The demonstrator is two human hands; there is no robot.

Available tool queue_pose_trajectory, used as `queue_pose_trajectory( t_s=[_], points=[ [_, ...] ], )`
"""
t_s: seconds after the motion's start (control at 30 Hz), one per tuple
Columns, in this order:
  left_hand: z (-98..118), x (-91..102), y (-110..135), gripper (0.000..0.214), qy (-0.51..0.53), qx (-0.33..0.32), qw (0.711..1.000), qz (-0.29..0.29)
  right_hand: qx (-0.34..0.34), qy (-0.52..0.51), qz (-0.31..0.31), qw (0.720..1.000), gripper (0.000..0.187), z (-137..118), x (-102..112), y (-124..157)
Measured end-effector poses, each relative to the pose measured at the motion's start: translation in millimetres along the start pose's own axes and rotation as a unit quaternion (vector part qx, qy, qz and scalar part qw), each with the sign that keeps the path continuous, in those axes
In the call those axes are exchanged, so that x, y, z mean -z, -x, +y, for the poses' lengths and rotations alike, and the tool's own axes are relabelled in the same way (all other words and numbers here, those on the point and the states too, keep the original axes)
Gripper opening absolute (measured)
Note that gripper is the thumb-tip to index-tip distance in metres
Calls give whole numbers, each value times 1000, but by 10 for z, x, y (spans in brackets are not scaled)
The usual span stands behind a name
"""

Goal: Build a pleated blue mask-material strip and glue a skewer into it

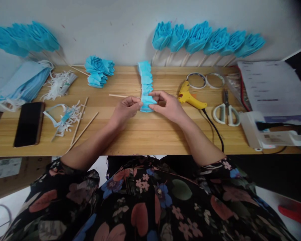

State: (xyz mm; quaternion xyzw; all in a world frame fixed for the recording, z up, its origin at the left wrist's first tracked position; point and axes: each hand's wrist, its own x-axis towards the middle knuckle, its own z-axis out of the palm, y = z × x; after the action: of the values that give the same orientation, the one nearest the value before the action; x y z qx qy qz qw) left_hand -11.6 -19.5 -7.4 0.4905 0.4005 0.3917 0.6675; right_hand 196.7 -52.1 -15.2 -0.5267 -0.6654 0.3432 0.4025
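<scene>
A long light-blue pleated fabric strip (146, 78) runs from near the wall towards me in the middle of the wooden table. My right hand (169, 105) pinches the right side of its near end between thumb and fingers. At the left edge of that end, the fingertips of my left hand (125, 112) are closed around a thin wooden stick (116, 96), which sticks out to the left. Where the stick meets the strip is hidden by my fingers.
Blue fabric flowers on sticks lean on the wall, left (25, 36) and right (198, 36); a few more flowers (96, 68) lie nearer. A yellow glue gun (190, 96), tape rolls (197, 80), scissors (226, 112) and a power strip (256, 130) sit right. A phone (29, 124), masks (27, 80) and loose sticks (85, 129) lie left.
</scene>
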Motion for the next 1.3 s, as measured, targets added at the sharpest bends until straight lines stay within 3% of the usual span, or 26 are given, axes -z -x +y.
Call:
queue_pose_trajectory(
  t_s=[0.2, 0.47, 0.67, 0.83, 1.0, 1.3],
  points=[
    [-19, -19, -4, 17, -14, 7, 1000, 22, 48, 3, 21, 999, 50, -27, -5, 27],
    [59, -6, 79, 41, -68, 6, 997, -35, 47, 20, 43, 998, 47, -7, -1, 22],
    [52, -34, 41, 19, -16, 53, 998, -43, 62, 11, 29, 998, 51, -30, -37, 34],
    [14, -33, 36, 24, 23, 49, 998, -33, 68, 4, 4, 998, 55, -17, -64, 28],
    [-5, -87, 62, 19, -11, 23, 1000, -13, 48, 8, -4, 999, 63, -47, -85, 40],
    [-29, -19, 37, 20, -74, -5, 997, -24, 47, 69, -6, 996, 57, -69, -69, 72]
  ],
)
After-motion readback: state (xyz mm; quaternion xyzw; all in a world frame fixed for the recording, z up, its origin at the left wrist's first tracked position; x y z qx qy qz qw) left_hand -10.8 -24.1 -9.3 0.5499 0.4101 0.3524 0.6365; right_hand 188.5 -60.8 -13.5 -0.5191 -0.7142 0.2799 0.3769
